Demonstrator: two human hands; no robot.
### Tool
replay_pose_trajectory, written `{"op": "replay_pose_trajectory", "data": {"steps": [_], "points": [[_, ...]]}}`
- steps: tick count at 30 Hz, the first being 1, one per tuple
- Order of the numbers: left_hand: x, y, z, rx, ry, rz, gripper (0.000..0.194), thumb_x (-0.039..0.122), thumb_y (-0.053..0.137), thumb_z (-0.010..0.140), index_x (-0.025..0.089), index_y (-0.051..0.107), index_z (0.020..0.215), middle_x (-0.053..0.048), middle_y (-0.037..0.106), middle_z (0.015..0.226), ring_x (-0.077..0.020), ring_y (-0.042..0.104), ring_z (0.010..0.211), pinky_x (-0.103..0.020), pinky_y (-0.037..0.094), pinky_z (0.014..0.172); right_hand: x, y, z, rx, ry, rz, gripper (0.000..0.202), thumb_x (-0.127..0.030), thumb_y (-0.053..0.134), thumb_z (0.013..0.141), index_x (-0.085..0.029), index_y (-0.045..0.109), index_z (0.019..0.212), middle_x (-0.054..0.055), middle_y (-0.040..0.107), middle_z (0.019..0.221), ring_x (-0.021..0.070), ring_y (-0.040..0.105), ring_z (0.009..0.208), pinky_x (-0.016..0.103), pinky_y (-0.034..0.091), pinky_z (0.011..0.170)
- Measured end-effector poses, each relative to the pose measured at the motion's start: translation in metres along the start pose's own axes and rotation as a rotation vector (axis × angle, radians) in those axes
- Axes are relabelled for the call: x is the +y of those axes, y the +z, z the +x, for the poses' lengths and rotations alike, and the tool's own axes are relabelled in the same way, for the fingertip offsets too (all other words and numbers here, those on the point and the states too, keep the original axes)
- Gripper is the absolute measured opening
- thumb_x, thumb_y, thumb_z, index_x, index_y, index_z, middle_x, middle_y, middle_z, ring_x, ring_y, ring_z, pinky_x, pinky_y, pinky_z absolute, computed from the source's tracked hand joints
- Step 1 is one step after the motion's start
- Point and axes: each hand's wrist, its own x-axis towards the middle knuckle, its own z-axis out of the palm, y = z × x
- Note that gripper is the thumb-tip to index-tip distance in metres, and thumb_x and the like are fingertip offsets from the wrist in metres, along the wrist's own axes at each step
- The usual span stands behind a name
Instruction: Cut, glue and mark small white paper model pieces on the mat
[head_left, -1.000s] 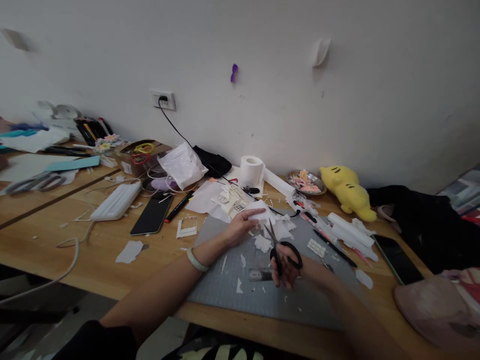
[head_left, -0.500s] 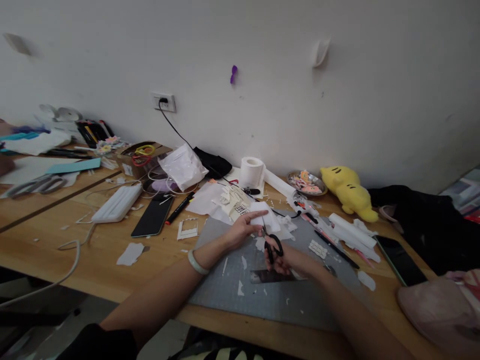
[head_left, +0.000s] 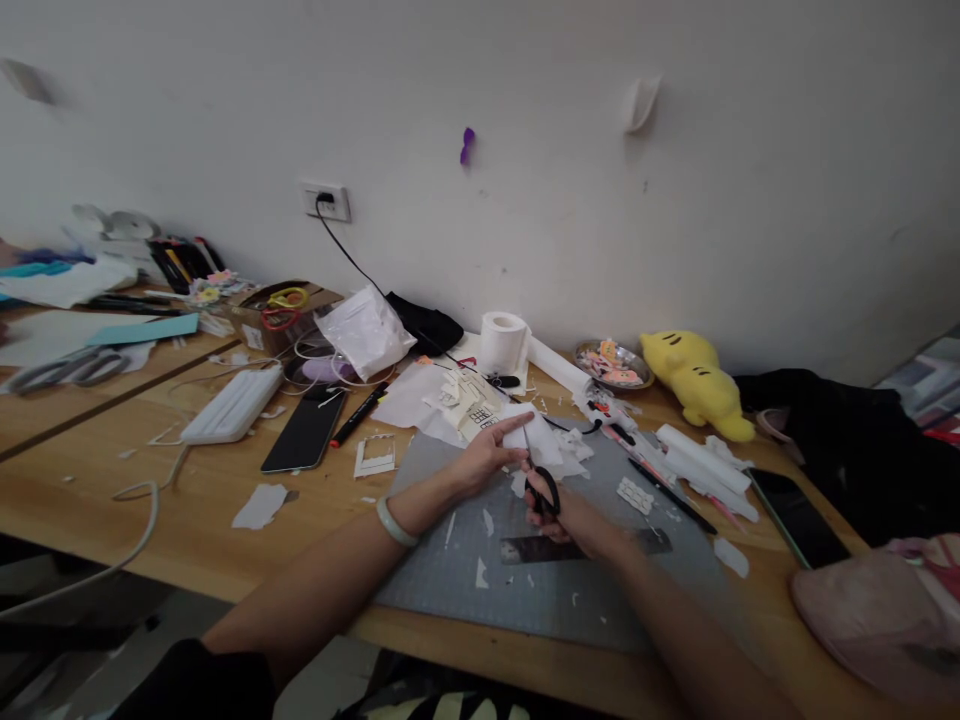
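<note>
My right hand is closed around the black handles of a pair of scissors, whose blades point up and away from me. A piece of white paper is pinched in my left hand, its index finger stretched along the paper. The scissor blades lie against this paper, close to my left fingertips. Both hands are above a grey cutting mat strewn with paper scraps. Under my right wrist lies a dark, shiny ruler-like strip.
Behind my hands stand a white paper roll and a metal bowl of small cutouts. A yellow plush toy sits at right. Phones, a white power strip with cables, and a black marker lie around the mat.
My right hand has moved slightly left and up with the scissors, and the handles have come closer together. My left hand keeps hold of the paper in nearly the same place.
</note>
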Motion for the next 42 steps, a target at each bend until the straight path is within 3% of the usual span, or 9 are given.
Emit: {"op": "replay_pose_trajectory", "data": {"steps": [6,12,17,24,35,42], "points": [[-0.003,0.000,0.001,-0.014,-0.009,-0.019,0.080,0.015,0.068,0.060,0.016,0.033,0.132,0.002,0.061,0.063,-0.0087,0.053,0.055,-0.021,0.039,0.059,-0.001,0.002,-0.005,0.017,0.018,0.077,0.044,-0.062,0.041,0.074,-0.018,0.040,0.068,-0.008,0.040,0.046,-0.0005,0.020,0.028,0.014,0.011,0.029],[-0.003,0.002,-0.001,-0.040,-0.030,0.010,0.078,0.010,0.069,0.057,0.020,0.039,0.129,-0.005,0.062,0.091,-0.0125,0.056,0.068,-0.024,0.042,0.063,0.001,-0.004,-0.003,-0.031,0.084,0.101,0.044,-0.061,0.040,0.075,-0.018,0.040,0.066,-0.007,0.043,0.046,0.0000,0.022,0.027,0.014,0.013,0.029],[-0.003,0.002,0.000,-0.023,-0.008,0.018,0.078,0.007,0.068,0.056,0.023,0.042,0.127,-0.007,0.055,0.109,-0.0139,0.056,0.078,-0.023,0.043,0.067,0.004,-0.008,-0.002,-0.038,0.054,0.100,0.041,-0.058,0.043,0.075,-0.018,0.041,0.068,-0.007,0.043,0.047,-0.0002,0.023,0.029,0.013,0.011,0.030],[-0.002,0.000,0.001,-0.050,0.032,0.011,0.092,0.007,0.069,0.056,0.030,0.025,0.134,-0.006,0.054,0.108,-0.0123,0.056,0.072,-0.023,0.044,0.064,0.005,-0.006,-0.001,-0.009,0.006,0.119,0.041,-0.057,0.049,0.073,-0.018,0.039,0.067,-0.008,0.039,0.045,-0.0012,0.019,0.029,0.014,0.008,0.030],[-0.001,0.001,-0.003,-0.085,0.014,0.072,0.103,0.006,0.069,0.054,0.036,0.015,0.135,-0.009,0.040,0.128,-0.0063,0.051,0.060,-0.020,0.043,0.054,0.005,-0.009,-0.003,-0.123,0.020,0.291,0.031,-0.049,0.046,0.078,-0.019,0.041,0.073,-0.009,0.039,0.047,-0.0006,0.017,0.030,0.011,0.007,0.029],[0.000,-0.002,-0.002,-0.133,0.002,0.074,0.107,0.007,0.065,0.059,0.033,-0.003,0.137,-0.012,0.047,0.118,-0.0082,0.054,0.059,-0.021,0.044,0.053,0.004,-0.004,-0.004,-0.117,0.009,0.328,0.029,-0.041,0.055,0.073,-0.017,0.040,0.068,-0.009,0.036,0.047,-0.0014,0.015,0.032,0.011,0.006,0.030]]}}
